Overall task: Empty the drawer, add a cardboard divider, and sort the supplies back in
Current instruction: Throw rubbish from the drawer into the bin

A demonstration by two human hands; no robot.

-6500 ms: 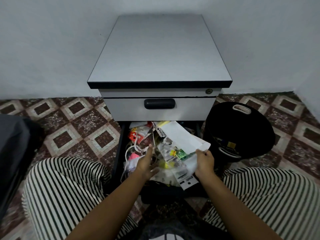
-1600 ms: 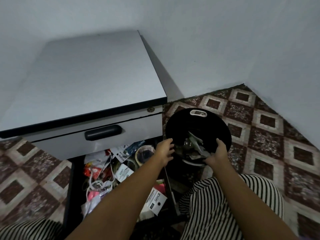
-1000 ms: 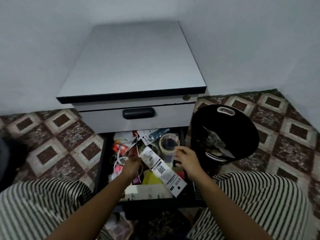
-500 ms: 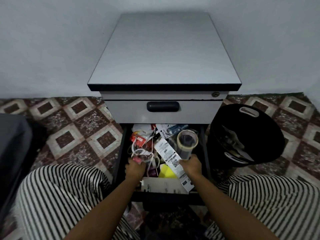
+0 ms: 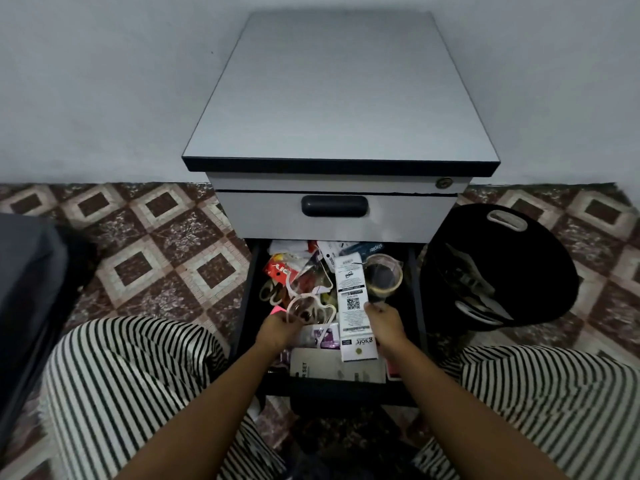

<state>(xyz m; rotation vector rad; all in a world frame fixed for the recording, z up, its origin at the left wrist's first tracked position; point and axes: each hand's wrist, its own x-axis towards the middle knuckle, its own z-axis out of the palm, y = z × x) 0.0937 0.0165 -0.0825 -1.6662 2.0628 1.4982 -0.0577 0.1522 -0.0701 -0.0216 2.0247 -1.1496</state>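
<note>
The lower black drawer (image 5: 417,306) of a grey cabinet (image 5: 341,98) stands pulled out, full of mixed supplies. My left hand (image 5: 277,329) grips a clear plastic pack with white cord loops (image 5: 304,306), raised above the pile. My right hand (image 5: 384,323) holds a roll of clear tape (image 5: 382,277) and the long white printed package (image 5: 355,306) beside it. Red packets (image 5: 280,270), scissors (image 5: 270,291) and a white boxed set (image 5: 332,367) lie in the drawer.
A black round bag (image 5: 498,268) with white handles stands open on the tiled floor right of the drawer, with papers inside. The upper drawer with a black handle (image 5: 334,206) is closed. A dark grey object (image 5: 24,289) sits at the left. My striped trouser legs flank the drawer.
After dropping papers into the black bag, both hands came back to the drawer. My left hand lifted the corded clear pack, and my right hand took hold of the tape roll and white package.
</note>
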